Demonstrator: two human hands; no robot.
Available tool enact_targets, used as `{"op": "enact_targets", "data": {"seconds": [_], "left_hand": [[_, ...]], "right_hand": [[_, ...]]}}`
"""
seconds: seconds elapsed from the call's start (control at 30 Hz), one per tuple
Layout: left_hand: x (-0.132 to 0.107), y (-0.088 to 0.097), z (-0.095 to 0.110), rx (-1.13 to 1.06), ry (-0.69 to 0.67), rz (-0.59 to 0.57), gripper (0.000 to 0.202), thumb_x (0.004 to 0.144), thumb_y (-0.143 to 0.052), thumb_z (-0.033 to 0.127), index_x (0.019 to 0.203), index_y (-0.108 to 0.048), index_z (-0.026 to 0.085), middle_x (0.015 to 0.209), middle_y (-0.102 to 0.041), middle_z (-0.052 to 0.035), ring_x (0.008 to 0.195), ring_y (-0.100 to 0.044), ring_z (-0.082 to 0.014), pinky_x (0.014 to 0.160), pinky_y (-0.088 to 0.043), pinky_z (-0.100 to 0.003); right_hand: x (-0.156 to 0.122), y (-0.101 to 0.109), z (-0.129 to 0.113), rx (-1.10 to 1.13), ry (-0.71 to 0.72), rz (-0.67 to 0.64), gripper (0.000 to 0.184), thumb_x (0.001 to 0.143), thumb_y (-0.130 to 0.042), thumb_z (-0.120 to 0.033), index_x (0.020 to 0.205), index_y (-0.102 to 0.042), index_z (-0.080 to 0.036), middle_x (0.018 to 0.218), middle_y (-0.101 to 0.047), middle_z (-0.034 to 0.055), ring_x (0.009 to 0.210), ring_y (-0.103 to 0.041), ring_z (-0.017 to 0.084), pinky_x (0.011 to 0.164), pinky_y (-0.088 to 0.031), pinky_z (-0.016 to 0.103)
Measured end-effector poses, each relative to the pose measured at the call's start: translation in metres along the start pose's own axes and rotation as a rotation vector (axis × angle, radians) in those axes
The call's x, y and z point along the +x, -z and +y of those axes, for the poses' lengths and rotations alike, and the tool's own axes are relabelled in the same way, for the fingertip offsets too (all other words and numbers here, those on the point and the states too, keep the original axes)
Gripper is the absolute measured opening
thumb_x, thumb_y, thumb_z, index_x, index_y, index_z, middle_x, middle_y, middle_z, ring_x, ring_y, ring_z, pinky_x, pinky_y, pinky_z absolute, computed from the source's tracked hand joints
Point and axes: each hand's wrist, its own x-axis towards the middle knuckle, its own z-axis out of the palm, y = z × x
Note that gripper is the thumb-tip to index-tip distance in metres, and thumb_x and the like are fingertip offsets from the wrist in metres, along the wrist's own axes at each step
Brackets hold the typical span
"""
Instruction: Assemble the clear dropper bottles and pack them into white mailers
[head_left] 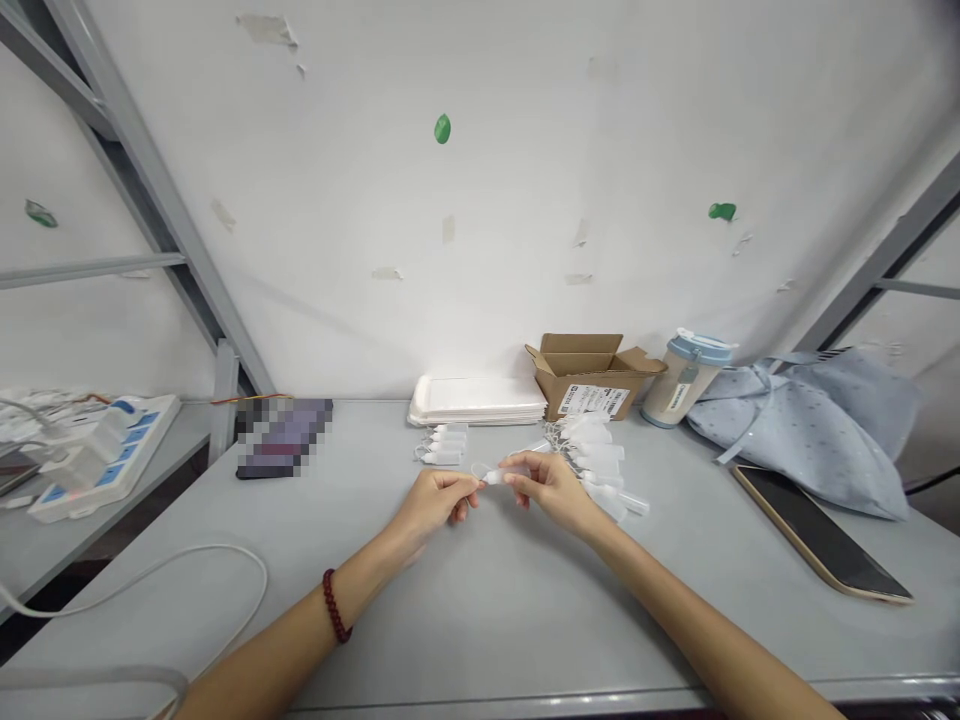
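Note:
Between my two hands is a small white bottle-like piece (493, 477) with a pointed tip and a thin string loop. My right hand (546, 487) pinches its body between thumb and fingers. At the tip, my left hand (437, 503) has thumb and forefinger pressed together on the string or the tip; which one, I cannot tell. Just beyond my left hand lies a short row of similar white pieces (446, 442) with string loops. A looser pile of translucent white pieces (600, 460) lies behind and right of my right hand.
At the back stand a stack of white trays (480, 400), an open cardboard box (592, 385) and a blue-lidded cup (684, 380). A light blue cloth bag (817, 430) and a phone (821, 535) lie right. Left are a blurred-out phone (281, 440), a power strip (142, 445) and a white cable (255, 570).

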Motion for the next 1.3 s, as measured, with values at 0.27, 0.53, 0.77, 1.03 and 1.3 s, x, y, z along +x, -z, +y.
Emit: {"op": "enact_targets", "data": {"seconds": [0.27,0.53,0.77,1.03,1.3], "left_hand": [[0.003,0.0,0.007,-0.127,0.019,-0.022,0.027,0.068,-0.067,0.036,0.085,-0.066,0.015,0.068,-0.052,0.0019,0.05,-0.042,-0.0071,0.051,-0.032,-0.023],[0.004,0.002,0.003,-0.039,-0.02,-0.014,0.029,0.07,-0.067,0.042,0.062,-0.059,0.015,0.055,-0.049,0.003,0.05,-0.041,-0.0084,0.052,-0.031,-0.024],[0.0,-0.002,-0.003,0.015,-0.012,0.007,0.028,0.069,-0.065,0.04,0.059,-0.059,0.015,0.056,-0.053,0.0017,0.049,-0.041,-0.0086,0.051,-0.03,-0.024],[0.002,0.0,-0.004,0.028,-0.012,0.008,0.028,0.069,-0.064,0.041,0.059,-0.058,0.016,0.053,-0.051,0.0023,0.048,-0.042,-0.0088,0.05,-0.032,-0.024],[0.019,0.019,0.006,0.143,-0.172,0.197,0.029,0.069,-0.061,0.045,0.071,-0.062,0.016,0.061,-0.057,0.0011,0.044,-0.04,-0.0083,0.046,-0.032,-0.024]], "right_hand": [[0.003,0.011,-0.002,0.039,0.03,0.041,0.036,0.076,-0.063,-0.044,0.095,-0.066,-0.013,0.055,-0.056,-0.0018,0.05,-0.053,0.012,0.053,-0.044,0.026],[0.0,0.006,0.0,-0.008,0.015,-0.003,0.033,0.076,-0.062,-0.041,0.095,-0.066,-0.013,0.053,-0.057,-0.0025,0.049,-0.054,0.013,0.054,-0.044,0.026],[-0.002,-0.002,0.003,-0.034,-0.022,-0.019,0.023,0.078,-0.058,-0.034,0.089,-0.066,-0.015,0.054,-0.057,-0.0021,0.048,-0.053,0.012,0.051,-0.041,0.025],[-0.003,-0.006,0.004,-0.079,-0.012,0.006,0.026,0.079,-0.057,-0.036,0.093,-0.066,-0.015,0.052,-0.055,-0.0027,0.048,-0.052,0.013,0.05,-0.04,0.025],[0.01,0.011,0.014,-0.25,0.205,0.249,0.025,0.081,-0.057,-0.038,0.092,-0.063,-0.017,0.078,-0.065,0.0051,0.065,-0.06,0.017,0.059,-0.048,0.029]]}}
